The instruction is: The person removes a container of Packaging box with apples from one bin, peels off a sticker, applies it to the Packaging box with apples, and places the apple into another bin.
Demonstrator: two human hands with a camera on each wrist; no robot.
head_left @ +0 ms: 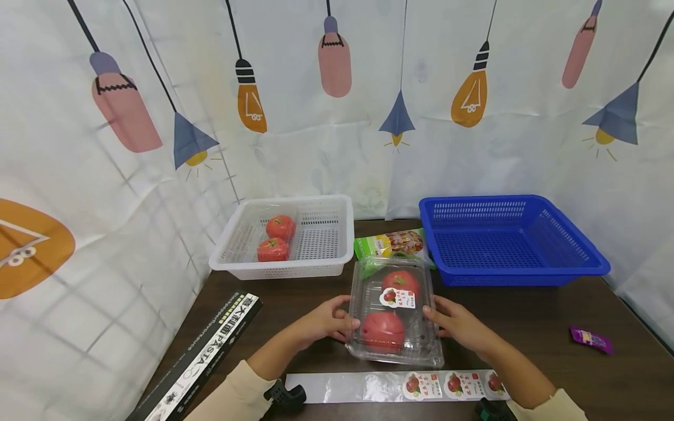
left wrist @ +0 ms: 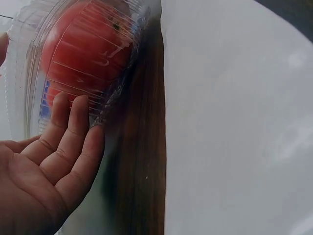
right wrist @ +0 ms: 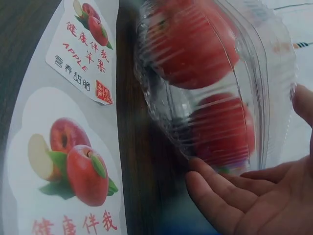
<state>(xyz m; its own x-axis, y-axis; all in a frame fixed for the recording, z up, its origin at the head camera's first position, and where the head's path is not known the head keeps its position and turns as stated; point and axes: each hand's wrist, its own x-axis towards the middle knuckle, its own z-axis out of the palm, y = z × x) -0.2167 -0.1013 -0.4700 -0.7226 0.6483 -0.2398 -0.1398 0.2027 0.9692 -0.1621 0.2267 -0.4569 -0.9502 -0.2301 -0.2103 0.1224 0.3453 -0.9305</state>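
A clear plastic clamshell box (head_left: 424,345) is held between both hands, tilted a little over the dark table. Two red tomatoes, one nearer (head_left: 383,331) and one farther (head_left: 397,279), show through the lid, which bears an apple-printed sticker (head_left: 404,299). My left hand (head_left: 327,318) grips the left side, thumb at the rim and fingers curled below. At the opposite side, my right hand (head_left: 457,324) holds the box likewise. Both wrist views show fingertips against its ribbed wall. Just in front lies a backing strip (head_left: 337,387) with several apple stickers (right wrist: 80,161) at its right.
A white basket (head_left: 295,270) with another box of two tomatoes (head_left: 274,249) stands back left. Back right is a blue basket (head_left: 526,279). A green food packet (head_left: 374,244) lies between them. A long black pasta box (head_left: 202,356) lies left; a purple packet (head_left: 591,340), right.
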